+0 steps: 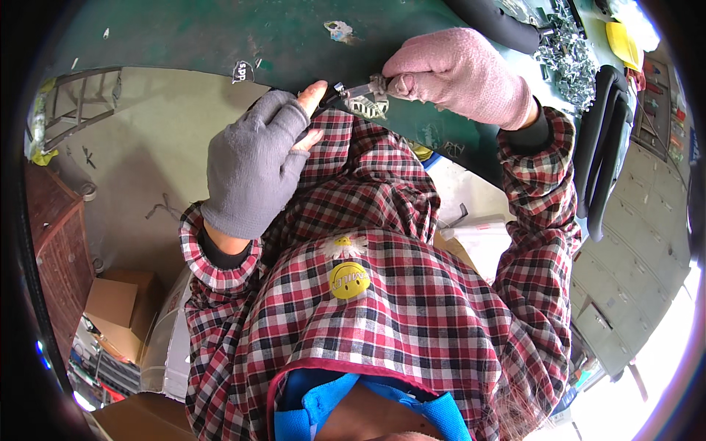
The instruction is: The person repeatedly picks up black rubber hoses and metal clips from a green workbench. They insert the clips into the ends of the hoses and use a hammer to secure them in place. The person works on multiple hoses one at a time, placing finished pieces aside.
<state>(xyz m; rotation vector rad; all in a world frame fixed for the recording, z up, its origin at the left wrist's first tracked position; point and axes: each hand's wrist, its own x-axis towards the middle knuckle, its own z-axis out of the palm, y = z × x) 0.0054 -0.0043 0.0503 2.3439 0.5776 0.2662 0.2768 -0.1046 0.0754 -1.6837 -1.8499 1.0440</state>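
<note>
At the near edge of the green worktop (169,37), my left hand (257,162) wears a grey glove with bare fingertips. Its thumb and fingers are closed on a dark strip-like piece, mostly hidden by the hand. A small shiny metal clip (339,88) sits at the end of that piece. My right hand (467,77), in a pink glove, grips a slim tool with a greyish shaft (359,91) and a wrapped, lumpy grey part by the fingers. The shaft's tip meets or nearly meets the clip; the tool's exact kind is unclear.
A heap of small metal clips (568,62) lies at the right of the worktop. Black padded curved pieces (504,26) rest near it, with more black bars (604,143) at the right edge. An open cardboard box (114,301) and a brown wooden cabinet (53,242) stand left.
</note>
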